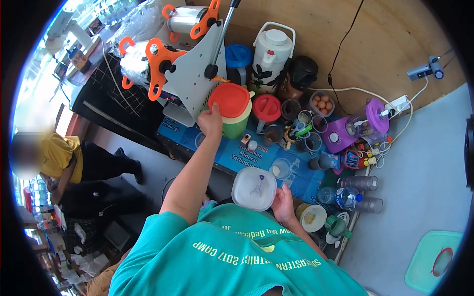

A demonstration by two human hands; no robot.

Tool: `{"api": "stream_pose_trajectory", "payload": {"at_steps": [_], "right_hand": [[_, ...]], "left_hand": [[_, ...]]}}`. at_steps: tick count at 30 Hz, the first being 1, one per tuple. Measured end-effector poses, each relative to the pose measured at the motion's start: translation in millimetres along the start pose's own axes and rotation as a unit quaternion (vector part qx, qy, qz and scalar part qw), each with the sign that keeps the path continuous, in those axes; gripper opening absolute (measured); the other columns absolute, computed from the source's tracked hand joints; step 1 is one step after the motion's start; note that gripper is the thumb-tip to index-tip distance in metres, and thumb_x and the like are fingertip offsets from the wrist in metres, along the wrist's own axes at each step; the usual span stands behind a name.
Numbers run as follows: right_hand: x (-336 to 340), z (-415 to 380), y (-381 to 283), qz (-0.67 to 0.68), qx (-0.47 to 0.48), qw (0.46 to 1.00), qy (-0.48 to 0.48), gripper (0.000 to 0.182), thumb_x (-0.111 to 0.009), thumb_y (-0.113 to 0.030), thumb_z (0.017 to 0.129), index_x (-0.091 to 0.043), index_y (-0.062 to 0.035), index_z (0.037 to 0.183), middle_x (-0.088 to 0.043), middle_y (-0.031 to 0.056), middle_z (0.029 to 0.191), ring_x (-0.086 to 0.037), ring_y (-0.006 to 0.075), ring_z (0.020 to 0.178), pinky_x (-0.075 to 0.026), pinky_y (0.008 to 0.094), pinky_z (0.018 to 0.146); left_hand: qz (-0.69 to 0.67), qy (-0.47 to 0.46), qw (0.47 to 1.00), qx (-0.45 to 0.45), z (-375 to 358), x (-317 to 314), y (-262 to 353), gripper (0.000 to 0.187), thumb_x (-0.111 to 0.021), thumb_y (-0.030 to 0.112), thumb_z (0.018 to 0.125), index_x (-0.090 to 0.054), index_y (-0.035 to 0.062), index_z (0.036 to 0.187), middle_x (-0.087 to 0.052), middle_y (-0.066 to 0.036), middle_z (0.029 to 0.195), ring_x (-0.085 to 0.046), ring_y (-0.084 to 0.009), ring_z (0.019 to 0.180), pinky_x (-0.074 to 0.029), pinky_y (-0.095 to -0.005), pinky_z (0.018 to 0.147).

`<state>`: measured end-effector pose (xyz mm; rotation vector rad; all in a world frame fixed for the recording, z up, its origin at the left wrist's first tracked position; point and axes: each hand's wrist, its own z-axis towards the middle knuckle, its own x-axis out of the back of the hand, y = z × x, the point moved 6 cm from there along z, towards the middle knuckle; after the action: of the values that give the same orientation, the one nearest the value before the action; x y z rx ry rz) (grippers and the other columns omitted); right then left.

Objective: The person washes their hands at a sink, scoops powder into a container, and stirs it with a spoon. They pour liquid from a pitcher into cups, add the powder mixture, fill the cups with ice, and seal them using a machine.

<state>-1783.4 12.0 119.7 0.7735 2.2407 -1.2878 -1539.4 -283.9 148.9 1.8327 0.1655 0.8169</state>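
Note:
My left hand (211,120) is closed at the near left edge of the red lid (229,99) on a green pitcher (234,126). The lid sits on top of the pitcher. Low in front of my shirt, my right hand (283,203) grips the right side of a square white container (254,189). A purple-handled spoon (260,178) shows inside that container. Beyond it, a clear cup (281,168) stands on the blue table cover (247,159).
Behind are a white jug (271,54), a blue-lid pitcher (238,58) and a red-lid pitcher (267,108). Eggs (322,104), a purple blender (340,136) and bottles (348,197) are right. A sealing machine (197,69) stands left; a person in yellow (64,155) is farther left.

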Motion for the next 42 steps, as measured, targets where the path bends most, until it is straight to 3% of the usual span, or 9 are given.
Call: {"api": "stream_pose_trajectory", "payload": {"at_steps": [9, 12, 14, 18, 21, 24, 26, 34, 42], "right_hand": [[-18, 11, -8, -0.001, -0.030, 1.000, -0.007, 0.069, -0.036, -0.057, 0.102, -0.057, 0.0015, 0.133, -0.066, 0.0129, 0.128, -0.061, 0.0236, 0.119, -0.045, 0.0389, 0.105], [-22, 21, -5, 0.042, -0.033, 0.999, -0.005, 0.053, -0.040, -0.045, 0.106, -0.060, -0.0016, 0.130, -0.067, 0.0105, 0.125, -0.063, 0.0225, 0.114, -0.047, 0.0389, 0.102], [-23, 38, 2, 0.010, -0.029, 0.998, -0.050, 0.057, -0.042, -0.045, 0.104, -0.058, 0.0029, 0.131, -0.066, 0.0128, 0.127, -0.061, 0.0223, 0.120, -0.045, 0.0387, 0.105], [-52, 58, 6, 0.021, -0.047, 0.993, -0.108, 0.045, -0.047, -0.034, 0.104, -0.061, 0.0016, 0.128, -0.068, 0.0119, 0.123, -0.063, 0.0204, 0.115, -0.047, 0.0378, 0.101], [-105, 49, -17, -0.046, -0.028, 0.994, -0.097, 0.037, -0.051, -0.025, 0.102, -0.063, 0.0010, 0.125, -0.069, 0.0099, 0.117, -0.066, 0.0193, 0.105, -0.051, 0.0364, 0.096], [-131, 59, -11, -0.084, -0.049, 0.987, -0.131, 0.039, -0.056, -0.022, 0.098, -0.061, -0.0019, 0.131, -0.065, 0.0039, 0.113, -0.062, 0.0133, 0.104, -0.053, 0.0331, 0.090], [-155, 56, -11, -0.115, -0.047, 0.985, -0.118, 0.044, -0.057, -0.020, 0.095, -0.059, -0.0015, 0.136, -0.066, 0.0040, 0.115, -0.062, 0.0128, 0.102, -0.052, 0.0323, 0.089], [-212, 43, -3, -0.204, -0.043, 0.969, -0.133, 0.043, -0.059, -0.020, 0.093, -0.063, 0.0026, 0.130, -0.067, 0.0055, 0.111, -0.062, 0.0112, 0.094, -0.049, 0.0268, 0.082], [-234, 36, 22, -0.189, -0.051, 0.975, -0.107, 0.039, -0.059, -0.020, 0.092, -0.066, 0.0039, 0.122, -0.066, 0.0073, 0.105, -0.061, 0.0147, 0.092, -0.049, 0.0283, 0.079]], "left_hand": [[-0.017, -0.056, 0.990, -0.128, -61, 140, -116, 0.047, -0.061, 0.045, 0.098, -0.065, 0.0006, 0.111, -0.070, -0.017, 0.099, -0.065, -0.0244, 0.090, -0.050, -0.0378, 0.083], [0.398, -0.131, 0.905, 0.074, -71, 216, -376, 0.058, -0.056, 0.054, 0.098, -0.064, -0.0009, 0.114, -0.070, -0.018, 0.104, -0.066, -0.0247, 0.095, -0.051, -0.0365, 0.085], [0.445, -0.298, 0.819, 0.205, -132, 248, -415, 0.056, -0.058, 0.052, 0.098, -0.066, -0.0008, 0.112, -0.071, -0.018, 0.102, -0.067, -0.0246, 0.095, -0.051, -0.0373, 0.085], [0.255, -0.370, 0.865, 0.222, -130, 257, -328, 0.052, -0.061, 0.050, 0.097, -0.070, -0.0006, 0.107, -0.072, -0.019, 0.100, -0.069, -0.0243, 0.095, -0.053, -0.0388, 0.086], [0.134, -0.148, 0.977, -0.071, -110, 271, -156, 0.038, -0.067, 0.038, 0.094, -0.072, 0.0008, 0.099, -0.073, -0.018, 0.096, -0.071, -0.0243, 0.090, -0.055, -0.0386, 0.083], [0.149, 0.031, 0.862, -0.483, -153, 282, 13, 0.019, -0.072, 0.010, 0.086, -0.073, 0.0042, 0.104, -0.073, -0.011, 0.094, -0.070, -0.0243, 0.080, -0.055, -0.0337, 0.072], [0.172, -0.067, 0.771, -0.609, -178, 256, 54, 0.019, -0.070, 0.007, 0.081, -0.074, 0.0060, 0.100, -0.071, -0.009, 0.087, -0.069, -0.0270, 0.076, -0.056, -0.0353, 0.070], [0.517, -0.211, 0.481, -0.676, -154, 183, 14, 0.011, -0.071, 0.019, 0.070, -0.069, 0.0093, 0.075, -0.066, -0.004, 0.076, -0.070, -0.0185, 0.066, -0.055, -0.0344, 0.059], [0.533, -0.230, 0.399, -0.710, -155, 194, 8, 0.010, -0.071, 0.021, 0.070, -0.070, 0.0123, 0.075, -0.067, -0.002, 0.078, -0.070, -0.0217, 0.073, -0.051, -0.0372, 0.062]]}}
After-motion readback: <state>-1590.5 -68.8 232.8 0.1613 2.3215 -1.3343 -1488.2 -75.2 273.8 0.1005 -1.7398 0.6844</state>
